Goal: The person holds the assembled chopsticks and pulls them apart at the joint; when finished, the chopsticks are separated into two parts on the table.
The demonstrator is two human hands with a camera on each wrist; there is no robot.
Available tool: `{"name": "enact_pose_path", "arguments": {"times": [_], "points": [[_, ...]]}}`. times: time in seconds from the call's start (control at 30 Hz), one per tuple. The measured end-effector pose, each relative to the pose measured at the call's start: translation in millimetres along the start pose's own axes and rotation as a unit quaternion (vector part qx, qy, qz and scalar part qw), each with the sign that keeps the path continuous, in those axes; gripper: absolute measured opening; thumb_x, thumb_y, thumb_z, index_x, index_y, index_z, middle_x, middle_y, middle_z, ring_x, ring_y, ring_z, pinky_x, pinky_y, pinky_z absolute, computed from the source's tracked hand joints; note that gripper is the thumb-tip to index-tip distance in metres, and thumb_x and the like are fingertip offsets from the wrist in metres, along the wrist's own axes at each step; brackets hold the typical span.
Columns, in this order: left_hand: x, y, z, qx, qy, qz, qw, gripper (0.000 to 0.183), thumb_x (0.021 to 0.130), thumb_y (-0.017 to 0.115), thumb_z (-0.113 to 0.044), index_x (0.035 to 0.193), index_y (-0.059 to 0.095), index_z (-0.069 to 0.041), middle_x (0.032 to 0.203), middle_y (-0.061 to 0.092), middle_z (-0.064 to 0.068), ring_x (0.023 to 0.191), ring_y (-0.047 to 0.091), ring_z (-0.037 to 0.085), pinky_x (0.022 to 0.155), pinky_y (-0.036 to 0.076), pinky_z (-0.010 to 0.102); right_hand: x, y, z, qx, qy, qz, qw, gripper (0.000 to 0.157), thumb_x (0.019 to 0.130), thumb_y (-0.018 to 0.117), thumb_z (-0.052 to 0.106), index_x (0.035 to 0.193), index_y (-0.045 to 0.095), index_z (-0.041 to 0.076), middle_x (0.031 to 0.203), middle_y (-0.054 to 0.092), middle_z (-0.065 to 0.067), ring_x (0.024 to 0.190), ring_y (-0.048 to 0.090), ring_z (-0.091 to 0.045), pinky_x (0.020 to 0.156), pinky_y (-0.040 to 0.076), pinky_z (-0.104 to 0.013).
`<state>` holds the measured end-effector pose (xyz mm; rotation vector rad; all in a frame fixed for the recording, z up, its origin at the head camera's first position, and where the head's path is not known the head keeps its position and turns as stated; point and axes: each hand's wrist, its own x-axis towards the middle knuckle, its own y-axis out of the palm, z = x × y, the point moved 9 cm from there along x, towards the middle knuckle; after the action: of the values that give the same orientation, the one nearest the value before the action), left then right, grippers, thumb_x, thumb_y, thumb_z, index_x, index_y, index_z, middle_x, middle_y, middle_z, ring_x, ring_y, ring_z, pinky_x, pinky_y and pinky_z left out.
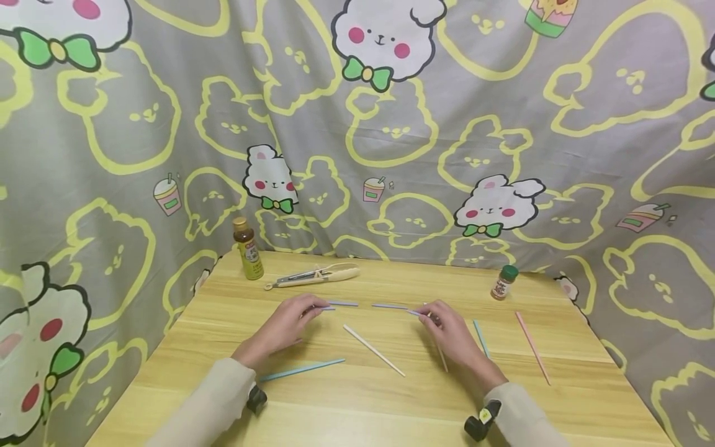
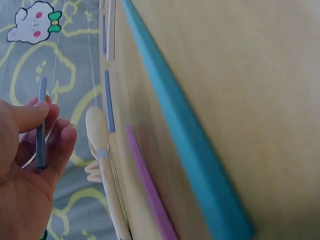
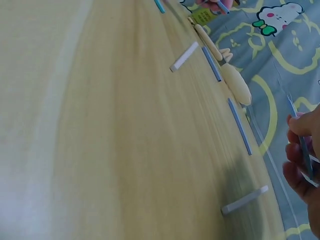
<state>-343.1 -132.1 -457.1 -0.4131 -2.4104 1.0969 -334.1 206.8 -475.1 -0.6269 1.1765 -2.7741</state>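
My left hand (image 1: 293, 320) pinches a thin blue-violet stick (image 2: 42, 132) between thumb and fingers, held above the table's left middle. A similar bluish stick (image 3: 302, 145) is pinched in my right hand (image 1: 447, 332). Between the hands, two more blue-violet sticks, one left (image 1: 343, 303) and one right (image 1: 389, 305), lie nearly in line with a gap. A white stick (image 1: 374, 351) lies slanted nearer me; another white stick (image 1: 444, 359) is partly hidden by the right hand. Below the left hand are a light-blue stick (image 1: 304, 369) and a mostly covered pinkish-purple stick (image 2: 147, 185).
Tongs (image 1: 313, 277) and a yellow-labelled bottle (image 1: 249, 251) stand or lie at the back left. A green-capped jar (image 1: 504, 284) is at the back right. A blue stick (image 1: 481, 339) and a pink stick (image 1: 533, 347) lie right. A patterned curtain (image 1: 402, 143) borders the table (image 1: 346, 410).
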Motion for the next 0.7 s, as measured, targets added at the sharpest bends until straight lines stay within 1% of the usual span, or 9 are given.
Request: {"name": "enact_pose_path", "arguments": {"times": [0.1,0.17,0.27,0.37,0.57,0.7], "points": [[5.9,-1.1,7.5,-0.006,-0.021,0.000,0.9998,0.019,0.112,0.063,-0.015,0.126,0.075,-0.016,0.124,0.075,-0.002,0.113,0.072,0.016,0.098,0.061,0.038,5.8,2.3,-1.2,-0.001,0.005,-0.006,1.000,0.013,0.105,0.073,0.011,0.115,0.079,0.016,0.107,0.074,0.004,0.095,0.065,-0.008,0.086,0.059,-0.029],[9.5,-1.1,11.1,-0.008,-0.030,-0.002,0.9995,0.017,0.111,0.064,-0.016,0.125,0.075,-0.016,0.122,0.074,-0.002,0.112,0.070,0.015,0.097,0.061,0.039,9.7,4.7,-1.5,0.008,0.009,-0.007,1.000,0.011,0.105,0.074,0.013,0.113,0.079,0.017,0.108,0.074,0.004,0.095,0.064,-0.009,0.086,0.058,-0.029],[15.1,0.5,15.2,-0.009,-0.039,-0.004,0.9992,0.016,0.111,0.065,-0.019,0.123,0.075,-0.016,0.122,0.072,-0.002,0.111,0.069,0.014,0.097,0.060,0.038,15.9,10.2,-2.1,0.022,0.018,-0.004,1.000,0.009,0.104,0.075,0.013,0.111,0.079,0.016,0.106,0.074,0.002,0.092,0.063,-0.010,0.082,0.056,-0.026],[20.8,3.7,18.9,-0.004,-0.045,-0.004,0.9990,0.015,0.111,0.066,-0.021,0.123,0.075,-0.016,0.122,0.070,-0.002,0.111,0.067,0.014,0.097,0.059,0.038,21.9,17.0,-1.4,0.030,0.025,-0.001,0.999,0.008,0.103,0.077,0.014,0.110,0.080,0.015,0.104,0.073,0.002,0.092,0.063,-0.011,0.081,0.055,-0.025],[32.1,11.5,23.6,0.027,-0.055,0.001,0.9982,0.011,0.109,0.070,-0.022,0.118,0.075,-0.019,0.118,0.072,-0.004,0.111,0.066,0.015,0.099,0.057,0.041,31.7,32.0,5.6,0.039,0.022,0.006,0.999,0.008,0.101,0.078,0.013,0.108,0.081,0.013,0.102,0.071,0.000,0.097,0.065,-0.016,0.086,0.054,-0.030],[39.3,18.9,22.1,0.042,-0.046,0.010,0.9980,0.009,0.107,0.073,-0.020,0.115,0.076,-0.019,0.114,0.073,-0.003,0.111,0.066,0.017,0.100,0.056,0.043,36.2,43.5,9.6,0.038,0.019,0.017,0.999,0.008,0.101,0.077,0.010,0.108,0.081,0.012,0.101,0.071,-0.001,0.097,0.066,-0.017,0.086,0.054,-0.030]]}}
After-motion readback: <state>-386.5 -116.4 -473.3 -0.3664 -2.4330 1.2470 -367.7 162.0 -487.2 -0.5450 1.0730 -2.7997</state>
